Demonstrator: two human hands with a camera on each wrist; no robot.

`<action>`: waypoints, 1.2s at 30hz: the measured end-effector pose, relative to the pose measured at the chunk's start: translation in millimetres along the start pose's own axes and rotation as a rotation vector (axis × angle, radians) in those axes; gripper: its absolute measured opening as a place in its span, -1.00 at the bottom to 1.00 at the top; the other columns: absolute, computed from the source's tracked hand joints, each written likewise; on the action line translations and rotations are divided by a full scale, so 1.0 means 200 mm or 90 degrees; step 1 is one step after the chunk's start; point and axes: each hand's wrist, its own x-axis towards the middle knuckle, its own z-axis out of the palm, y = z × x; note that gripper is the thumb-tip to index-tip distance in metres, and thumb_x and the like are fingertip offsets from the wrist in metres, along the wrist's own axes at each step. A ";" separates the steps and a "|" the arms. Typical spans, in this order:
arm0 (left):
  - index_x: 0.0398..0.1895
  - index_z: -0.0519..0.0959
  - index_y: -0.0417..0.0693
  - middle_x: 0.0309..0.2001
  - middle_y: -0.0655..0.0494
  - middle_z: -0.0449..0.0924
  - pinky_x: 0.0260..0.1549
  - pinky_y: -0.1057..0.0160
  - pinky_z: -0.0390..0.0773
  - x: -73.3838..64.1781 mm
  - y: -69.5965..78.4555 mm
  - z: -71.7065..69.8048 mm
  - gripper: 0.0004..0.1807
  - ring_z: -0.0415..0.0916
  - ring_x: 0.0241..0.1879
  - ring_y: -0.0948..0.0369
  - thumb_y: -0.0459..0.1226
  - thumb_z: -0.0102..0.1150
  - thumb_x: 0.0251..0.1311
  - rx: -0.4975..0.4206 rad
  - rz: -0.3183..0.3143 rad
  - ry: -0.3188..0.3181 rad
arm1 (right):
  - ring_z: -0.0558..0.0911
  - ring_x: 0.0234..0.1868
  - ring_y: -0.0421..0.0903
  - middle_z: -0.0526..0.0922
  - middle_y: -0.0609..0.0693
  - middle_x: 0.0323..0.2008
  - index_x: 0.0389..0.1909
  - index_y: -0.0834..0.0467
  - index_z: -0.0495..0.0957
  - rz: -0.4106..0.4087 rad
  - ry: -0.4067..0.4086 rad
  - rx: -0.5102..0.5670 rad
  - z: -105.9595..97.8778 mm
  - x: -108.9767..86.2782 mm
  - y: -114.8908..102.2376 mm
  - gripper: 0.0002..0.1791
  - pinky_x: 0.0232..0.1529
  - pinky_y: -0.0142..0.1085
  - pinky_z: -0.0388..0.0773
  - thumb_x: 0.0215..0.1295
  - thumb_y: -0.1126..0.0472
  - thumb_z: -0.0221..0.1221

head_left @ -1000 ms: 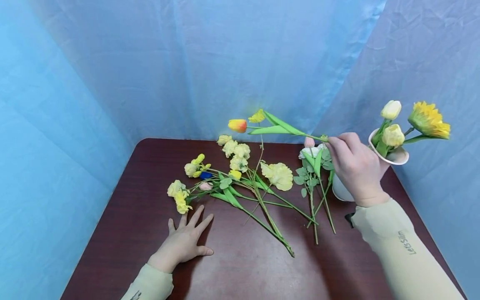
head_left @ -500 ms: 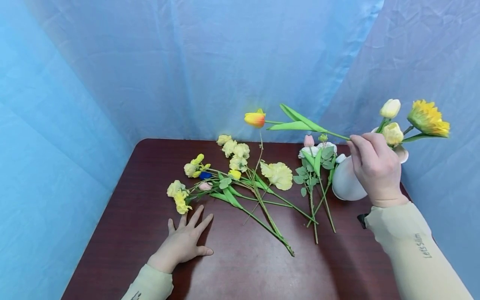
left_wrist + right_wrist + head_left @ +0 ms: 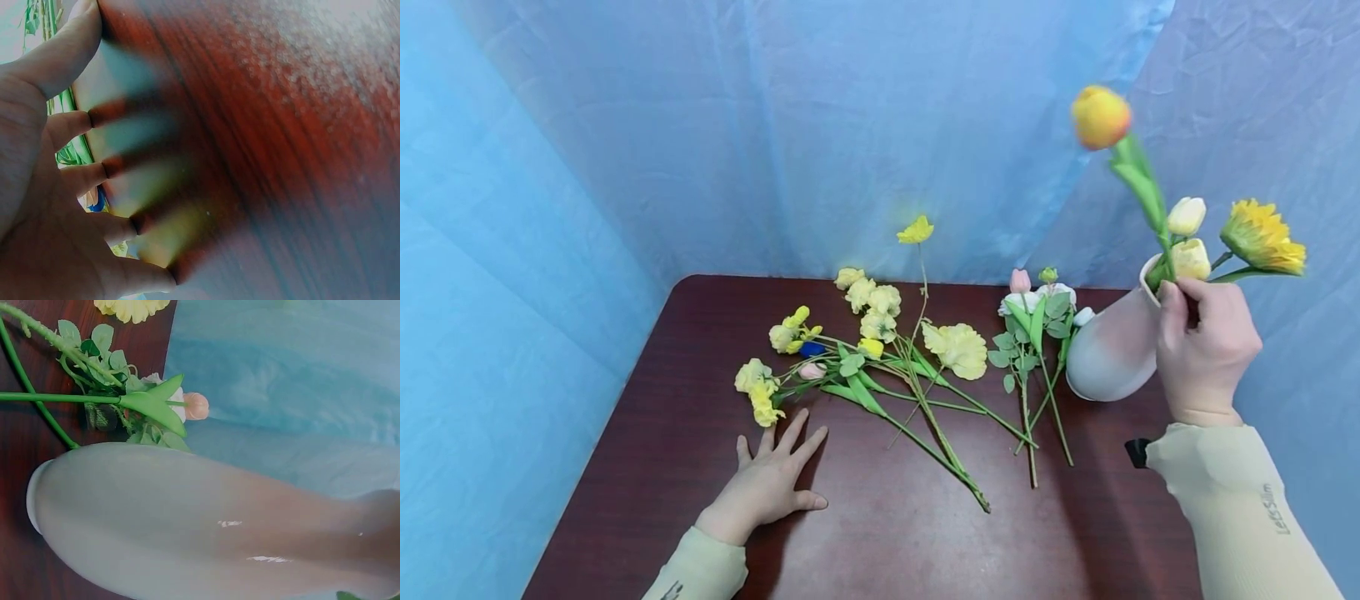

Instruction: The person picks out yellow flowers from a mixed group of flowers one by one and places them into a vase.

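Note:
My right hand [image 3: 1210, 354] pinches the stem of a yellow-orange tulip [image 3: 1101, 118] at the mouth of a white vase [image 3: 1108, 354]. The bloom is raised and slightly blurred; the stem's lower end is hidden by the hand and rim. Two cream tulips [image 3: 1187, 217] and a yellow sunflower [image 3: 1262, 237] stand in the vase. The right wrist view has the vase's body [image 3: 187, 519] up close, without the hand. On the table, my left hand [image 3: 763, 492] rests with fingers spread, just in front of pale yellow flowers [image 3: 758, 392]; the left wrist view shows its fingertips touching the wood.
Loose stems with yellow blooms [image 3: 955, 350], a blue bud [image 3: 811, 349] and a pink bud [image 3: 812, 371] lie crossed mid-table. Nearer the vase lie a pink tulip [image 3: 1019, 281] and leafy white flowers [image 3: 1022, 304]. Blue curtains [image 3: 850, 125] stand behind the brown table [image 3: 880, 550].
My right hand has moved right to the vase's mouth, and the tulip has swung from lying nearly level, pointing left, to upright with its bloom high. The left hand has stayed put.

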 end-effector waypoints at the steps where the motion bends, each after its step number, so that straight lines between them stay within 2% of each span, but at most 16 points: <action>1: 0.62 0.17 0.28 0.67 0.00 -0.16 0.20 -0.70 -0.14 0.00 0.00 0.00 0.07 -0.11 0.53 -0.43 0.26 0.41 0.05 -0.001 0.000 0.000 | 0.54 -0.32 0.36 0.59 0.43 -0.39 -0.27 0.43 0.67 0.013 0.007 -0.004 0.00 0.00 0.00 -0.78 -0.09 -0.41 0.36 0.39 0.28 0.27; 3: 0.62 0.16 0.27 0.67 0.00 -0.16 0.20 -0.70 -0.15 0.00 0.00 0.00 0.07 -0.11 0.53 -0.43 0.26 0.41 0.06 0.000 0.000 -0.001 | 0.52 -0.32 0.36 0.60 0.43 -0.40 -0.29 0.45 0.67 0.036 0.022 -0.005 -0.01 -0.01 0.02 -0.73 -0.07 -0.43 0.33 0.38 0.25 0.27; 7: 0.62 0.16 0.27 0.67 0.00 -0.15 0.20 -0.70 -0.14 0.00 0.00 0.00 0.07 -0.11 0.53 -0.43 0.26 0.41 0.06 0.001 0.002 0.001 | 0.50 -0.27 -0.18 0.65 0.40 -0.40 -0.33 0.44 0.68 0.084 0.038 -0.012 -0.02 -0.03 0.07 -0.69 -0.06 -0.36 0.32 0.36 0.20 0.24; 10: 0.62 0.16 0.28 0.67 0.00 -0.15 0.20 -0.70 -0.14 0.01 0.00 0.00 0.07 -0.11 0.53 -0.43 0.26 0.41 0.05 0.001 0.002 0.001 | 0.27 -0.15 -0.54 0.66 0.37 -0.38 -0.34 0.45 0.66 0.118 0.033 -0.022 -0.04 -0.04 0.09 -0.68 -0.09 -0.41 0.24 0.36 0.20 0.20; 12: 0.62 0.16 0.28 0.67 0.00 -0.16 0.20 -0.70 -0.14 0.01 0.00 0.00 0.07 -0.11 0.53 -0.43 0.26 0.41 0.05 0.001 0.002 0.000 | 0.27 -0.18 -0.50 0.64 0.39 -0.38 -0.36 0.47 0.64 0.123 0.028 -0.023 -0.05 -0.04 0.09 -0.69 -0.05 -0.39 0.21 0.36 0.24 0.18; 15: 0.62 0.16 0.28 0.67 0.00 -0.16 0.20 -0.70 -0.14 0.00 0.00 0.00 0.07 -0.11 0.53 -0.43 0.26 0.41 0.05 0.001 0.000 -0.001 | 0.41 -0.33 -0.15 0.60 0.43 -0.37 -0.38 0.50 0.59 0.103 0.011 -0.033 -0.06 -0.04 0.09 -0.72 0.07 -0.29 0.18 0.36 0.30 0.14; 17: 0.62 0.17 0.28 0.67 0.00 -0.15 0.20 -0.70 -0.14 0.00 0.00 0.01 0.07 -0.10 0.53 -0.43 0.26 0.42 0.05 0.001 0.000 -0.001 | 0.37 -0.33 -0.11 0.57 0.44 -0.34 -0.36 0.51 0.58 0.097 -0.004 -0.048 -0.07 -0.04 0.10 -0.72 0.15 -0.20 0.14 0.38 0.31 0.13; 18: 0.62 0.17 0.28 0.67 0.00 -0.15 0.20 -0.70 -0.14 0.00 0.00 0.01 0.07 -0.10 0.53 -0.43 0.26 0.42 0.05 0.001 0.000 -0.001 | 0.36 -0.31 -0.12 0.55 0.42 -0.31 -0.35 0.52 0.58 0.098 -0.014 -0.060 -0.07 -0.04 0.10 -0.71 0.18 -0.15 0.12 0.39 0.30 0.12; 19: 0.62 0.17 0.28 0.67 0.00 -0.15 0.20 -0.70 -0.14 0.00 0.00 0.01 0.07 -0.10 0.53 -0.43 0.26 0.42 0.05 0.000 0.000 -0.001 | 0.34 -0.26 -0.17 0.55 0.31 -0.36 -0.33 0.52 0.58 0.104 -0.027 -0.073 -0.08 -0.04 0.11 -0.70 0.19 -0.11 0.11 0.41 0.28 0.12; 21: 0.62 0.17 0.27 0.67 0.00 -0.15 0.20 -0.69 -0.14 0.00 0.00 0.01 0.07 -0.10 0.53 -0.43 0.25 0.42 0.05 0.000 0.000 0.001 | 0.16 -0.14 -0.38 0.49 -0.02 -0.42 -0.29 0.50 0.60 0.127 -0.051 -0.093 -0.09 -0.03 0.13 -0.65 0.19 -0.05 0.11 0.44 0.22 0.12; 22: 0.62 0.17 0.27 0.67 0.00 -0.15 0.20 -0.69 -0.15 0.00 0.00 0.01 0.07 -0.10 0.53 -0.43 0.25 0.42 0.05 -0.001 0.000 0.001 | 0.05 -0.09 -0.44 0.42 -0.20 -0.42 -0.28 0.49 0.61 0.139 -0.061 -0.100 -0.09 -0.03 0.13 -0.64 0.20 -0.03 0.11 0.45 0.20 0.12; 25: 0.62 0.17 0.27 0.67 0.00 -0.15 0.21 -0.69 -0.16 0.00 0.00 0.01 0.06 -0.11 0.53 -0.42 0.25 0.42 0.06 -0.003 0.001 0.003 | 0.01 -0.09 -0.45 0.11 -0.55 -0.30 -0.25 0.47 0.62 0.168 -0.093 -0.116 -0.10 -0.01 0.15 -0.62 0.19 0.04 0.09 0.46 0.15 0.12; 32: 0.62 0.16 0.28 0.67 0.02 -0.17 0.21 -0.69 -0.19 0.00 -0.01 0.01 0.07 -0.12 0.53 -0.43 0.26 0.41 0.06 -0.007 0.000 0.001 | -0.02 -0.11 -0.43 0.08 -0.55 -0.31 -0.19 0.42 0.63 0.215 -0.160 -0.142 -0.10 0.03 0.15 -0.61 0.21 0.02 0.02 0.48 0.12 0.08; 36: 0.63 0.15 0.29 0.67 0.03 -0.18 0.21 -0.69 -0.19 0.00 -0.01 0.01 0.07 -0.13 0.53 -0.43 0.26 0.40 0.06 -0.004 0.000 -0.001 | -0.01 -0.12 -0.46 0.10 -0.53 -0.32 -0.19 0.45 0.62 0.202 -0.145 -0.133 -0.11 0.03 0.13 -0.61 0.20 0.00 0.03 0.50 0.15 0.05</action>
